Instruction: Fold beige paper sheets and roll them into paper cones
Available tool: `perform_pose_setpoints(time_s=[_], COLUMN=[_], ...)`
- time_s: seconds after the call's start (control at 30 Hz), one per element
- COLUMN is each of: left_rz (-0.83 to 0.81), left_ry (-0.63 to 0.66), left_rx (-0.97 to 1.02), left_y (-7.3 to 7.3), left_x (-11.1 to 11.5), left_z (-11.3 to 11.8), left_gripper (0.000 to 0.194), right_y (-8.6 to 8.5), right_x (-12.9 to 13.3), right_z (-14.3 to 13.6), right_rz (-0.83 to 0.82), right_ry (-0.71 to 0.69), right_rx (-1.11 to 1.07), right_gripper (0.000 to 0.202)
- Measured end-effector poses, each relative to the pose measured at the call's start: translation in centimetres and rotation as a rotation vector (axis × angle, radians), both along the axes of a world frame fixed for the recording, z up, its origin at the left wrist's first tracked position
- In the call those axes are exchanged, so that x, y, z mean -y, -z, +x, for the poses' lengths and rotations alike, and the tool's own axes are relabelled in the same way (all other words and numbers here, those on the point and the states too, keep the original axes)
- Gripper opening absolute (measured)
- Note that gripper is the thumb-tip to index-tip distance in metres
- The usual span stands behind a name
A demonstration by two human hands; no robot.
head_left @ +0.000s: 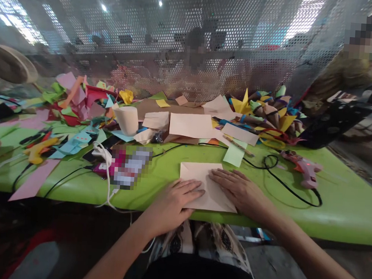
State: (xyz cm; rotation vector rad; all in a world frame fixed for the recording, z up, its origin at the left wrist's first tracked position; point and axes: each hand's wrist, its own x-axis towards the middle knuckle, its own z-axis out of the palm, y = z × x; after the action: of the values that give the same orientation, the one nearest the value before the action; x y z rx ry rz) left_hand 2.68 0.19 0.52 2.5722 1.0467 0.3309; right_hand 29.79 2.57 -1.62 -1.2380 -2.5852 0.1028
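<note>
A pale cream sheet of paper (209, 194) lies on the green table near its front edge, with a crease or flap line at its upper left. My left hand (177, 200) rests flat on the sheet's left side, fingers pointing right. On the right side of the sheet lies my right hand (240, 188), its fingers stretched out toward the left. Neither hand is closed around anything. Behind the sheet, another cream sheet (191, 125) rests on a pile of papers.
A pink glue gun (308, 170) with a black cable lies at right, a yellow glue gun (40, 150) at left. A phone (133, 170) and white cable are left of my hands. A paper cup (127, 120) and colored scraps line the back.
</note>
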Motion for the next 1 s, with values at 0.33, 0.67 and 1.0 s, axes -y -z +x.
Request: perform_pose_setpoints(time_s=[0.33, 0.67, 1.0], left_rz=[-0.072, -0.033, 0.07], left_ry=[0.0, -0.009, -0.114], left_rx=[0.055, 0.068, 0.067], left_y=[-0.3, -0.4, -0.5], left_x=[-0.6, -0.3, 0.0], left_z=[-0.4, -0.7, -2.3], left_gripper=[0.057, 0.047, 0.04], right_y=[-2.6, -3.2, -1.6], right_x=[2.5, 3.7, 3.0], right_z=[1.5, 1.3, 0.5], right_rz=[-0.113, -0.233, -0.098], right_ry=[-0.049, -0.188, -0.119], right_rx=[-0.046, -0.11, -0.222], right_gripper=[0.049, 0.06, 0.039])
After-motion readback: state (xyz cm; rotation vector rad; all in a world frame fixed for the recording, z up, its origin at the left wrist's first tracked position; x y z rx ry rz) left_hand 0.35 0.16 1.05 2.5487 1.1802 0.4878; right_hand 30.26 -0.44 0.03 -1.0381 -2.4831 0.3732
